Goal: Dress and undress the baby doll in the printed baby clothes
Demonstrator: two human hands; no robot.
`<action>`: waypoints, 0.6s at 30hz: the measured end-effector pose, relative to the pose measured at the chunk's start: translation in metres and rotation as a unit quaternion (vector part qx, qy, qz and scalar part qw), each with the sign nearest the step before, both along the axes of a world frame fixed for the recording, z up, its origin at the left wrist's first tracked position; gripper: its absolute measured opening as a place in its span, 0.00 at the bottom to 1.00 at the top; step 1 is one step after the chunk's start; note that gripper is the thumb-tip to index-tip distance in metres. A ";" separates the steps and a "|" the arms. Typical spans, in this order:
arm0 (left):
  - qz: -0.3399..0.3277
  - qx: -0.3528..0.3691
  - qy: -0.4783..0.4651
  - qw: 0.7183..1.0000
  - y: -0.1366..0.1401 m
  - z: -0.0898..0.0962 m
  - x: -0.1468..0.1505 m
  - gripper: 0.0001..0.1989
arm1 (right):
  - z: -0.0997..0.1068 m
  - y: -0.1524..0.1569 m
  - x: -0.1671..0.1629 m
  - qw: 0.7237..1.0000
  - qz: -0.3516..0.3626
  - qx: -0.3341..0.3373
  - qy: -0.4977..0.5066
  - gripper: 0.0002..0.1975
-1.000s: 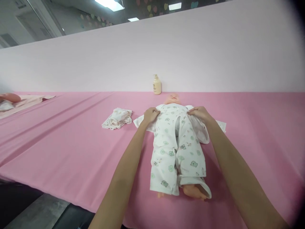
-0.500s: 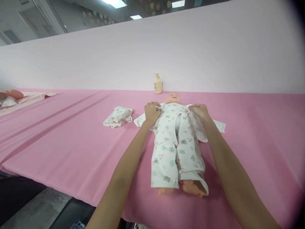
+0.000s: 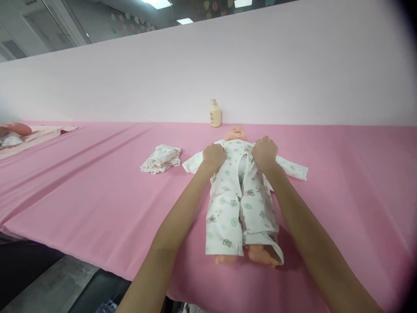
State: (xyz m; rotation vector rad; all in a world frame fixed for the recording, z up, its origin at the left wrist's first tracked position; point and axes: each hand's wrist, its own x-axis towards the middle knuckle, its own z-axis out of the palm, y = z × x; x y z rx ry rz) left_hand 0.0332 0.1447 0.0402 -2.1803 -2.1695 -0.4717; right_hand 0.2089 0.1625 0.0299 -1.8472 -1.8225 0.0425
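Observation:
A baby doll [image 3: 236, 133] lies on its back with its head toward the wall. Over it are white printed baby pants [image 3: 225, 208] reaching up to its chest, with a slit at the crotch. Its feet poke out of the leg openings. A white top's sleeves [image 3: 294, 168] spread out to both sides. My left hand [image 3: 215, 155] is closed at the left edge of the pants' waist. On the right edge of the waist, my right hand [image 3: 265, 151] forms a fist around the cloth. The fingertips of both hands are hidden.
A folded printed cloth [image 3: 162, 159] lies left of the doll. Behind the doll's head a cream pump bottle [image 3: 215, 114] stands by the white wall [image 3: 130, 82]. Another doll [image 3: 18, 128] rests on a pale cloth at far left. The pink padded table [image 3: 107, 208] ends at the front.
My right hand has moved inward from the side cloth to the waist of the pants. My left hand has shifted slightly right, onto the waist edge.

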 end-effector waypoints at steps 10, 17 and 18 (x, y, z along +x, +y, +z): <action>-0.063 -0.081 -0.137 0.985 -0.003 0.009 -0.006 0.28 | -0.007 0.005 -0.002 0.998 0.025 -0.009 -0.054 0.13; -0.080 -0.115 -0.127 0.982 -0.028 0.010 0.023 0.33 | -0.007 0.012 0.002 0.997 0.052 -0.052 0.017 0.14; -0.077 -0.116 -0.124 0.983 -0.030 0.010 0.025 0.33 | -0.006 0.012 0.004 0.995 0.052 -0.065 0.047 0.12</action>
